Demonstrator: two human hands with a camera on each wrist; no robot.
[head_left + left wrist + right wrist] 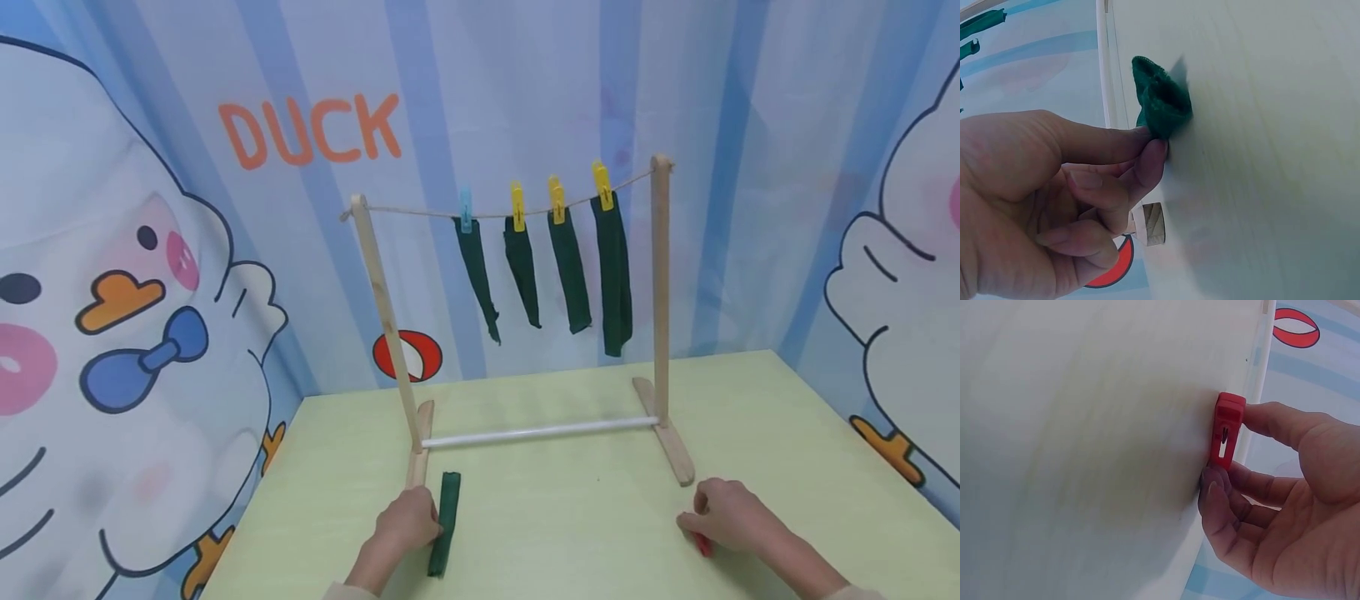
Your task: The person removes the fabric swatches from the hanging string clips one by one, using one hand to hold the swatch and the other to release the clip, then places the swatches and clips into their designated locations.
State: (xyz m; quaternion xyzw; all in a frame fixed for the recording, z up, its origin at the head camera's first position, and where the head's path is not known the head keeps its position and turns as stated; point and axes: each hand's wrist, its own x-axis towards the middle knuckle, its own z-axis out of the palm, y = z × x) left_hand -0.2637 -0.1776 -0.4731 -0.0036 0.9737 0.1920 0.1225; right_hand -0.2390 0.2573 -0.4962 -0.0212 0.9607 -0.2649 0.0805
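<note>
A folded dark green cloth strip lies at the front left of the table, and my left hand is at its left edge. In the left wrist view, thumb and forefinger pinch the green cloth, whose folded end stands up a little. At the front right, my right hand holds a red clothespin close to the tabletop. The right wrist view shows the red clothespin between the thumb and the curled fingers. Part of each held thing is hidden by the fingers.
Behind the hands stands a wooden drying rack with a string across its top. Several green cloths hang there from yellow clothespins and a light blue clothespin. A white bar joins the rack's feet on the pale yellow table.
</note>
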